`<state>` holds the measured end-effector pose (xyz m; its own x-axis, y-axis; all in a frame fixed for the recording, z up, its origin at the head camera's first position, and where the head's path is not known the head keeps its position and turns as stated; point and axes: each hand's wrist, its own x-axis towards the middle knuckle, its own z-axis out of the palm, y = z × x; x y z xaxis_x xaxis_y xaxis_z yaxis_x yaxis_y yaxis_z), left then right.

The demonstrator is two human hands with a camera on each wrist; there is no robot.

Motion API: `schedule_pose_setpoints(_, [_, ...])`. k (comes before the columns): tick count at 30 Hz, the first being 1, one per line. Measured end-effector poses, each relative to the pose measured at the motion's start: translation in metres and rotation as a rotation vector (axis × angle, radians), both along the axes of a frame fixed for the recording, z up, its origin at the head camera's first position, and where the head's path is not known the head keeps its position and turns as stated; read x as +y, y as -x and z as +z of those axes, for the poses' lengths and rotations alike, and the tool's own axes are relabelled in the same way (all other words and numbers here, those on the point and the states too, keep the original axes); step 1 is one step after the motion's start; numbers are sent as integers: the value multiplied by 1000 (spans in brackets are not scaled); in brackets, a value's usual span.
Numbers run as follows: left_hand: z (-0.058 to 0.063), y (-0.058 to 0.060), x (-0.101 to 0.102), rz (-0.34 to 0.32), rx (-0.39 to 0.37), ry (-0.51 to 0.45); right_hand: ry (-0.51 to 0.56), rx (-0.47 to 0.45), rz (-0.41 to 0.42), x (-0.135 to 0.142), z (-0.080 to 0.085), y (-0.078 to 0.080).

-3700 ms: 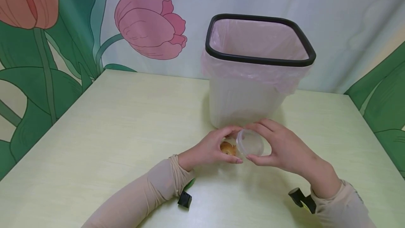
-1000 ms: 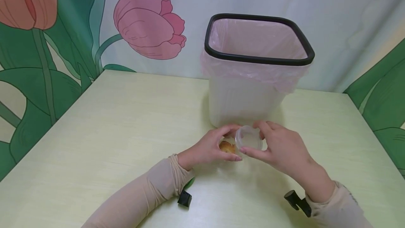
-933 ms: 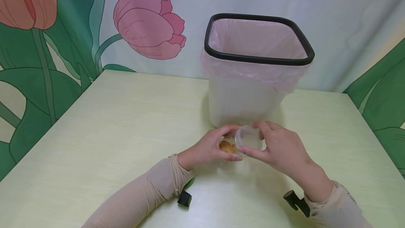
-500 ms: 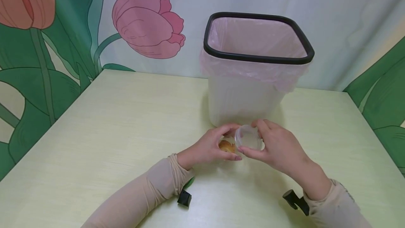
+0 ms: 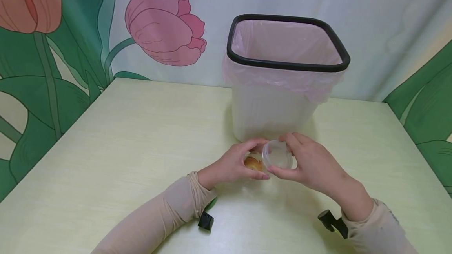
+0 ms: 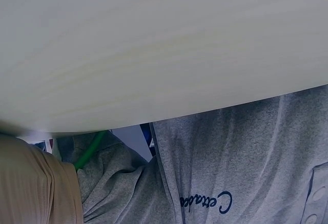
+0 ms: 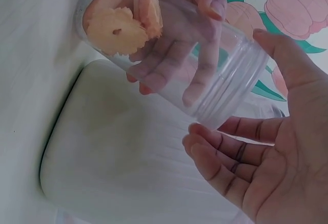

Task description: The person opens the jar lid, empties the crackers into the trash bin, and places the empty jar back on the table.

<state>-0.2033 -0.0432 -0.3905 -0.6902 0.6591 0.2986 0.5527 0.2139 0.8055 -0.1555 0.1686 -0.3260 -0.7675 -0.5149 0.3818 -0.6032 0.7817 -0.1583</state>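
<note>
A clear jar (image 7: 174,70) with several round golden cookies (image 7: 117,30) at its base leans toward the right hand in the head view. My left hand (image 5: 234,164) curls round the jar's body, its fingers showing through the clear wall in the right wrist view. My right hand (image 5: 314,164) holds the clear round lid (image 5: 278,155) by its edge, thumb on the near side and fingers on the far side. The ridged band below the lid lies between these fingers in the right wrist view. The left wrist view shows neither the left hand nor the jar.
A white bin (image 5: 272,109) with a black rim and a pink liner bag stands just behind the hands on the pale table (image 5: 152,128). A curtain printed with tulips (image 5: 166,30) hangs behind. Black wrist-camera mounts (image 5: 206,221) sit under the forearms.
Over the last seconds my right fingers have shifted round the lid's edge, and in the last half second the right hand has turned slightly. The left hand keeps its grip on the jar.
</note>
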Motion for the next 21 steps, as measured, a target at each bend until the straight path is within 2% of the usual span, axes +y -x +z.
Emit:
schedule_pose_setpoints(9, [-1,1,0,-15,-3,-12,-9,-19,44,2,2,2])
schedule_pose_setpoints(21, [0,1,0,-14,-10,1,-15,-1,120,8,0,6])
